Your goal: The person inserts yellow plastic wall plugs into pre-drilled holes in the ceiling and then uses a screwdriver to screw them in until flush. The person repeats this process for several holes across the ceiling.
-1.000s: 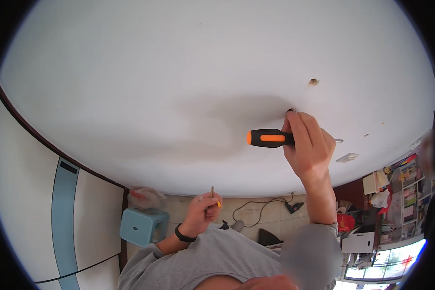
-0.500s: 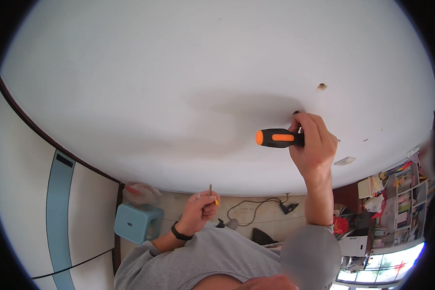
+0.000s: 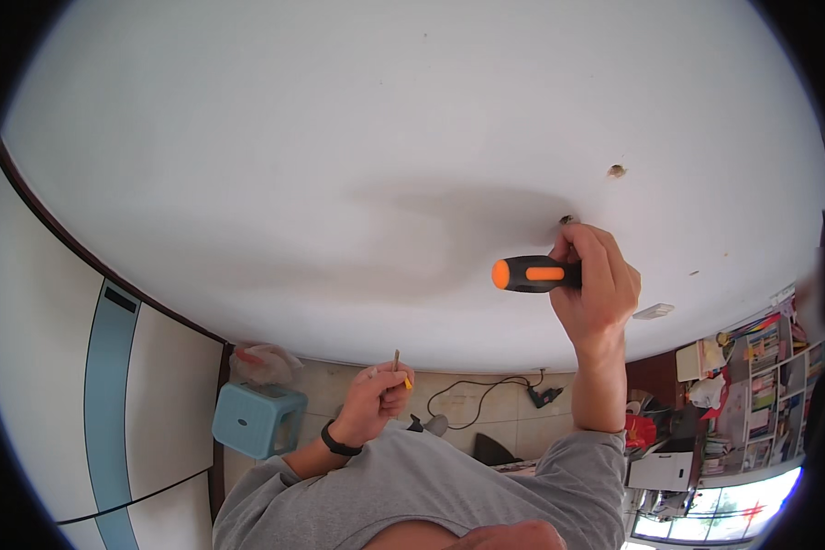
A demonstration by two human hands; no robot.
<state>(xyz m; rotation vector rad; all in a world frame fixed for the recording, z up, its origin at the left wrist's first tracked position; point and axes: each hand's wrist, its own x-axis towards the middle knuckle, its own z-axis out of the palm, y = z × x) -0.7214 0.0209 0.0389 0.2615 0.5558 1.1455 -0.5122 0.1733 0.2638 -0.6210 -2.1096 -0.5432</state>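
Note:
My right hand (image 3: 603, 289) is up against the white wall (image 3: 275, 137), closed around a screwdriver (image 3: 532, 274) with a black and orange handle. The handle points left; its shaft is hidden behind my fingers. Thumb and fingertips are just below a dark hole (image 3: 566, 220) in the wall; whether they pinch something small there, I cannot make out. Up and to the right is a second, chipped hole (image 3: 617, 171). Lower down, in front of my body, my left hand (image 3: 372, 403) is closed on a thin metal rod-like piece (image 3: 397, 359) and a small yellow piece (image 3: 408, 383).
On the floor at the wall's foot lies a power drill (image 3: 545, 396) with its black cord. A light blue stool (image 3: 258, 422) with a plastic bag (image 3: 264, 364) behind it stands at left, by a cabinet. Crowded shelves (image 3: 768, 385) are at right, and a socket plate (image 3: 654, 312) is low on the wall.
The whole view has shifted slightly. My right fingertips have drawn a little down from the dark hole, which shows more now. My left hand keeps its grip.

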